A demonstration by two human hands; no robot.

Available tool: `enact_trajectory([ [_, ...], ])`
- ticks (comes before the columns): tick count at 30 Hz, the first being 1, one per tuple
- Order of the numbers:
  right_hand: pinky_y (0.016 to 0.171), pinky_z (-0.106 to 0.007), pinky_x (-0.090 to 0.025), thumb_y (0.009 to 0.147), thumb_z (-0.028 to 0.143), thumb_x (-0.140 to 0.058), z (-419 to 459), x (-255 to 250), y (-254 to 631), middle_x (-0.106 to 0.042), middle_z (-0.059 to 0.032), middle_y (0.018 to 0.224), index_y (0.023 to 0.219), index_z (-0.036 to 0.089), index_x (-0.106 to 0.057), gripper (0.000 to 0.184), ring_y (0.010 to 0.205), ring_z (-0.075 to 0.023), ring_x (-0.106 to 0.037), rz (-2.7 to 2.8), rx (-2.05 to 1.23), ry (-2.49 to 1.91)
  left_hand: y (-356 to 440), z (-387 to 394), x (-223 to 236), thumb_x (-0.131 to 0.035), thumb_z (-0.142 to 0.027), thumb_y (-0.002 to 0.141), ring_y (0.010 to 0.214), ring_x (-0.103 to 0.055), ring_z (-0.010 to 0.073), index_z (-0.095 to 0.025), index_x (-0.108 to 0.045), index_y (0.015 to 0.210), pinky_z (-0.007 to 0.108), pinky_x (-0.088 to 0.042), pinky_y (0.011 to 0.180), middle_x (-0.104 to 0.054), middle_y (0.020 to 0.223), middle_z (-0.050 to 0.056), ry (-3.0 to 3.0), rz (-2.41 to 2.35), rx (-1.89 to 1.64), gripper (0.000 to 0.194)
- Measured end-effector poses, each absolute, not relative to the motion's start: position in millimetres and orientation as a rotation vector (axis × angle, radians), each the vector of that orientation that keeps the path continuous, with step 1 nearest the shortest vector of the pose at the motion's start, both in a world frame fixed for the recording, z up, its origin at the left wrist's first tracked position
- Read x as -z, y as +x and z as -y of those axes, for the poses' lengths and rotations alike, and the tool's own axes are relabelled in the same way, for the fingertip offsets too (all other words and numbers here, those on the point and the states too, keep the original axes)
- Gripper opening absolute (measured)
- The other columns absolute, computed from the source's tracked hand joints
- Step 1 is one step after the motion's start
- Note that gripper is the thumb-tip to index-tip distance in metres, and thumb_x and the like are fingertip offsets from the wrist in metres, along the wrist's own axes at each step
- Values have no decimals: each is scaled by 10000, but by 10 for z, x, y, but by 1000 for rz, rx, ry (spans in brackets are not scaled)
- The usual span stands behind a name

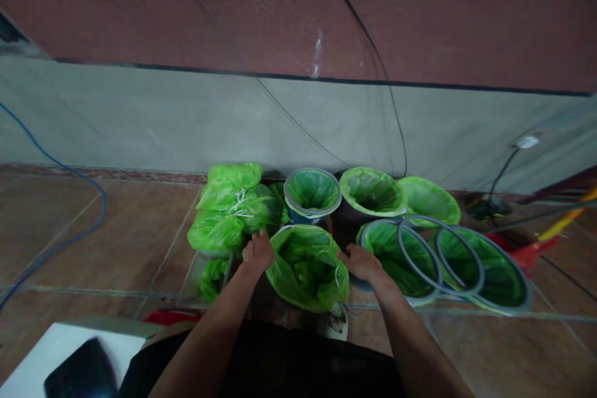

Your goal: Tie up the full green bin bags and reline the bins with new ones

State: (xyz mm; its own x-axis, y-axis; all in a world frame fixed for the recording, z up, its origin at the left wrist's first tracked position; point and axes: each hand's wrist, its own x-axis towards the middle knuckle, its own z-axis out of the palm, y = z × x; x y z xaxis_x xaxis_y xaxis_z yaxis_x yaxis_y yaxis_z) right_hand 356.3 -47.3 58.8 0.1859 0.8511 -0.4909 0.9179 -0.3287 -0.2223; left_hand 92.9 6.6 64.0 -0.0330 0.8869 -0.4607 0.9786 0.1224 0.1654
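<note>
A small bin lined with a green plastic bag (305, 267) stands on the tiled floor right in front of me. My left hand (257, 253) is closed on the bag's rim at its left side. My right hand (361, 262) grips the bag's rim at its right side, fingers curled over the edge. The bag's loose plastic hangs down over the bin's wall, so the bin itself is mostly hidden.
Several more green-lined bins (312, 193) (373, 191) (398, 250) stand along the grey wall, some with grey rings (482, 264) on top. Tied green bags (231, 205) are piled to the left above a clear tray (198, 280). A blue cable (69, 236) crosses the floor.
</note>
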Motion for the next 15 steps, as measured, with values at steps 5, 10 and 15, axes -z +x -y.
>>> enact_trajectory([
  [5,839,-340,-459,884,527,-483,634,-464,3661,-672,-209,1098,1036,79,-629,495,1034,-288,-632,-1724,1067,2226,1108,-191,-597,-550,-195,787,1328,-412,308,-148,-232,1460,408,-390,1027,-390,1467,185,1869,-1809,88,745],
  [10,682,-328,-515,825,544,-540,892,-381,3661,-627,-183,1186,1211,113,-550,578,923,-268,-658,-1612,1422,2182,1347,-289,-430,-570,-384,827,1319,-432,274,-165,-306,1438,383,-360,1063,-438,1456,140,1929,-1635,-54,701],
  [15,602,-317,-540,761,426,-630,1078,-298,3616,-586,-160,1270,1389,226,-421,691,935,-285,-663,-1549,1585,2183,1619,-348,-238,-555,-421,850,1332,-433,239,-144,-351,1418,338,-346,1076,-458,1448,137,1875,-1582,-130,664],
])
